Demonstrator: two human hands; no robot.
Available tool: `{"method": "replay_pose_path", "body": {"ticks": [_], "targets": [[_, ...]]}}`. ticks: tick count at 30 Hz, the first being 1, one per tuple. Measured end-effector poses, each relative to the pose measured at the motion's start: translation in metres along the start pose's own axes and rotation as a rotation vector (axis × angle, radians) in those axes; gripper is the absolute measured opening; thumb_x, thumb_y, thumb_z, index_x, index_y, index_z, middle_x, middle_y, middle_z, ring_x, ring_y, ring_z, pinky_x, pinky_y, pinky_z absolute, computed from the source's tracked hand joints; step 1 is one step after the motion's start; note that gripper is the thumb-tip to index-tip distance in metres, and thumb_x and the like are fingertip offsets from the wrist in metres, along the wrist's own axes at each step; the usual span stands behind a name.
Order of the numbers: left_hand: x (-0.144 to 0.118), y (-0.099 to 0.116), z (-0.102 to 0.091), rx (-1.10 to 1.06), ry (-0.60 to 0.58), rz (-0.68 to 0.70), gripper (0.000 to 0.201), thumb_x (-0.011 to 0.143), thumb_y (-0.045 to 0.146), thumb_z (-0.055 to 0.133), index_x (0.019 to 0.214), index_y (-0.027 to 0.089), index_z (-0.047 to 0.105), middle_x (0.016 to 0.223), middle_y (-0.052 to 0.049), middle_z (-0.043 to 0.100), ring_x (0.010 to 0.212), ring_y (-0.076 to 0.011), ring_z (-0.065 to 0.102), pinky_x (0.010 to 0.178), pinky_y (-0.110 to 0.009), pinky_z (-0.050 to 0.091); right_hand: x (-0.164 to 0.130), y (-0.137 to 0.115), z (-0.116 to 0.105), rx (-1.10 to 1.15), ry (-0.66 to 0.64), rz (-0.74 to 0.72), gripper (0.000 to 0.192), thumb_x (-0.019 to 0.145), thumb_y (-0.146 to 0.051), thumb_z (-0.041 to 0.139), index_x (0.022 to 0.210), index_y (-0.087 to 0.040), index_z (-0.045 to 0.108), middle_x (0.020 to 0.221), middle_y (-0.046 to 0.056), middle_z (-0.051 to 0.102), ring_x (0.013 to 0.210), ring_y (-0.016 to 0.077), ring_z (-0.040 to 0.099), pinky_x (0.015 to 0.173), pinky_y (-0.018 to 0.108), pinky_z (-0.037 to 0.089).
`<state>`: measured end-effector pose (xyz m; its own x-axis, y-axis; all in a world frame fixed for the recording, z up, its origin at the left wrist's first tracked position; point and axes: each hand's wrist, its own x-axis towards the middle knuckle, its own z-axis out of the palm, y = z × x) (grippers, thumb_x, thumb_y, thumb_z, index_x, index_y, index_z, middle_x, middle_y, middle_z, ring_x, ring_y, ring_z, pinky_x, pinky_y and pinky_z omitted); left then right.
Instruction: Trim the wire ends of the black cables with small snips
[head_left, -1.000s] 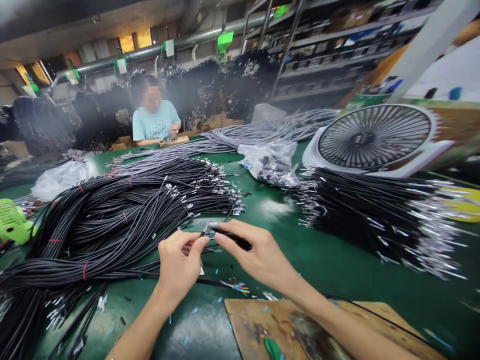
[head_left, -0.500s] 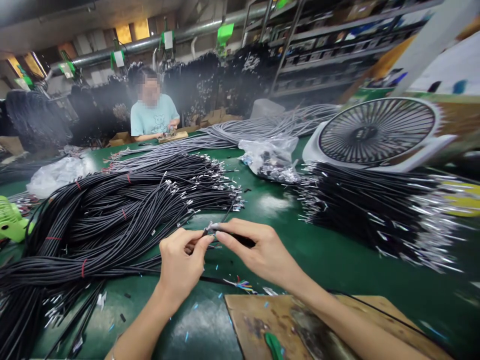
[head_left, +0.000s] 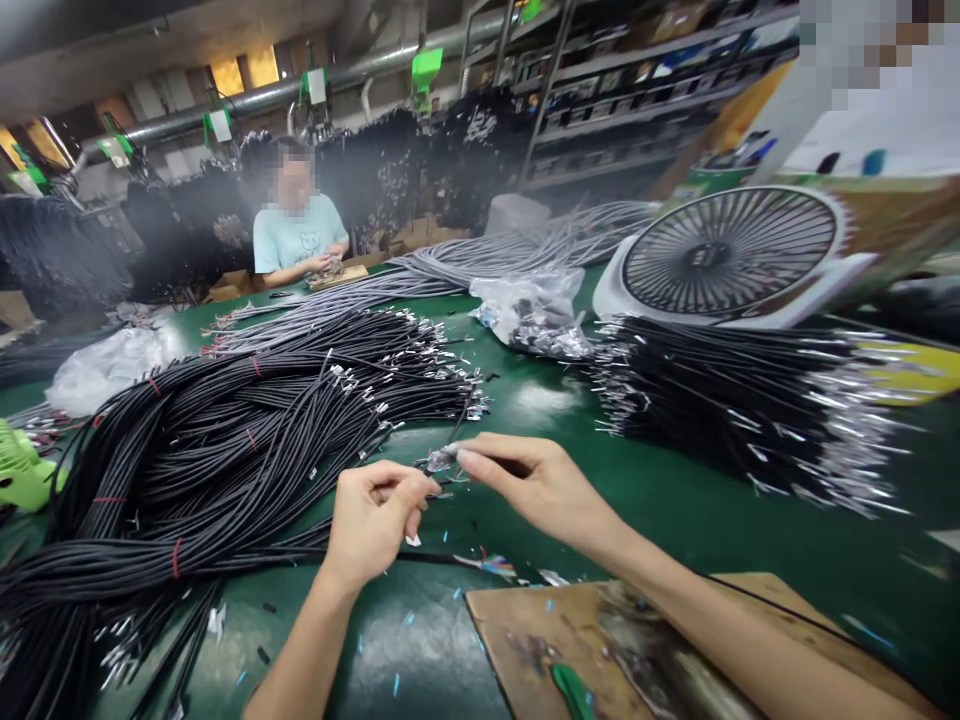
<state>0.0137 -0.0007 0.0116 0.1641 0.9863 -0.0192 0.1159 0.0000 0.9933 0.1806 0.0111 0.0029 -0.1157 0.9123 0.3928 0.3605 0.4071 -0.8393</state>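
Observation:
My left hand is closed in a pinch, holding a thin black cable near its end. A small white scrap shows below its fingers. Just to the right, my right hand has thumb and index finger pressed together at the cable's greyish stripped end. The index fingertip looks grey, perhaps covered; I cannot tell it clearly from the cable end. Below both hands lies another black cable end with fanned coloured wires.
Bundled black cables spread across the left of the green table. At right stand more cut cables before a fan. A wooden board carries a green-handled tool. Across the table sits a co-worker.
My hands have drawn slightly apart, the right one moving a little rightward. A white scrap now shows under my left fingers. The whole view has shifted slightly.

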Motion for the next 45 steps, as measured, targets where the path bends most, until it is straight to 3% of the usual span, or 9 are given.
{"method": "replay_pose_path", "body": {"ticks": [4, 8, 13, 20, 27, 32, 35, 40, 45], "targets": [[0.002, -0.017, 0.010, 0.146, 0.192, 0.196, 0.008, 0.070, 0.022, 0.067, 0.068, 0.015, 0.071, 0.065, -0.003, 0.065, 0.053, -0.0133, 0.059, 0.049, -0.023, 0.046, 0.001, 0.000, 0.002, 0.014, 0.037, 0.021, 0.040, 0.073, -0.053, 0.058, 0.072, -0.015, 0.070, 0.057, 0.003, 0.062, 0.048, 0.0130, 0.051, 0.043, 0.023, 0.040], [0.003, -0.029, 0.016, 0.282, 0.180, 0.384, 0.009, 0.073, 0.015, 0.063, 0.073, 0.017, 0.072, 0.072, -0.004, 0.069, 0.069, -0.0169, 0.062, 0.066, -0.028, 0.048, -0.003, -0.004, 0.006, -0.088, 0.040, -0.067, 0.033, 0.075, -0.043, 0.059, 0.058, -0.015, 0.065, 0.052, 0.001, 0.056, 0.045, 0.0105, 0.044, 0.041, 0.022, 0.033], [0.002, -0.033, 0.016, 0.336, 0.212, 0.417, 0.009, 0.074, 0.016, 0.062, 0.070, 0.017, 0.070, 0.068, -0.003, 0.067, 0.064, -0.0155, 0.060, 0.061, -0.026, 0.046, -0.006, -0.004, 0.007, -0.186, -0.002, -0.128, 0.033, 0.081, -0.038, 0.053, 0.060, -0.015, 0.065, 0.050, 0.000, 0.058, 0.044, 0.0114, 0.047, 0.041, 0.021, 0.034], [-0.004, -0.014, 0.010, 0.334, 0.058, 0.273, 0.029, 0.080, 0.020, 0.050, 0.054, 0.016, 0.061, 0.050, 0.001, 0.054, 0.048, -0.0102, 0.049, 0.045, -0.019, 0.037, -0.006, -0.002, 0.006, -0.208, 0.013, -0.292, 0.029, 0.080, -0.024, 0.050, 0.054, -0.016, 0.057, 0.050, 0.001, 0.055, 0.047, 0.0116, 0.045, 0.046, 0.023, 0.034], [-0.001, -0.003, -0.004, 0.297, -0.177, 0.134, 0.046, 0.080, 0.039, 0.054, 0.040, 0.017, 0.045, 0.034, 0.004, 0.039, 0.028, -0.0059, 0.035, 0.030, -0.017, 0.027, 0.001, 0.002, 0.002, -0.108, -0.144, -0.473, 0.025, 0.078, -0.017, 0.046, 0.058, -0.017, 0.061, 0.052, 0.002, 0.056, 0.048, 0.0122, 0.048, 0.046, 0.023, 0.036], [0.002, -0.004, -0.004, 0.273, -0.312, 0.022, 0.042, 0.075, 0.043, 0.058, 0.044, 0.015, 0.055, 0.033, 0.005, 0.038, 0.026, -0.0070, 0.037, 0.031, -0.019, 0.029, 0.005, 0.012, 0.000, -0.076, -0.172, -0.460, 0.023, 0.079, -0.019, 0.046, 0.066, -0.018, 0.065, 0.063, 0.003, 0.062, 0.055, 0.0129, 0.054, 0.050, 0.023, 0.040], [-0.002, 0.003, 0.000, 0.267, -0.261, -0.011, 0.034, 0.074, 0.036, 0.057, 0.049, 0.014, 0.060, 0.038, 0.004, 0.044, 0.031, -0.0064, 0.039, 0.033, -0.017, 0.026, 0.007, 0.012, -0.002, -0.093, -0.077, -0.368, 0.023, 0.083, -0.021, 0.049, 0.065, -0.016, 0.063, 0.059, 0.002, 0.056, 0.053, 0.0123, 0.048, 0.049, 0.024, 0.038], [-0.006, 0.008, 0.003, 0.275, -0.132, 0.003, 0.023, 0.075, 0.029, 0.056, 0.063, 0.011, 0.066, 0.051, 0.001, 0.052, 0.044, -0.0074, 0.041, 0.040, -0.017, 0.028, 0.004, 0.004, -0.001, -0.085, -0.098, -0.311, 0.016, 0.078, -0.023, 0.059, 0.064, -0.015, 0.062, 0.061, 0.000, 0.051, 0.050, 0.0096, 0.043, 0.044, 0.021, 0.033], [-0.003, -0.001, 0.003, 0.232, -0.123, 0.061, 0.029, 0.078, 0.026, 0.047, 0.053, 0.013, 0.055, 0.048, 0.003, 0.043, 0.044, -0.0071, 0.036, 0.043, -0.018, 0.026, -0.001, 0.008, 0.001, -0.035, -0.099, -0.352, 0.018, 0.078, -0.024, 0.054, 0.068, -0.015, 0.066, 0.069, 0.004, 0.054, 0.059, 0.0135, 0.049, 0.052, 0.025, 0.038]]}}
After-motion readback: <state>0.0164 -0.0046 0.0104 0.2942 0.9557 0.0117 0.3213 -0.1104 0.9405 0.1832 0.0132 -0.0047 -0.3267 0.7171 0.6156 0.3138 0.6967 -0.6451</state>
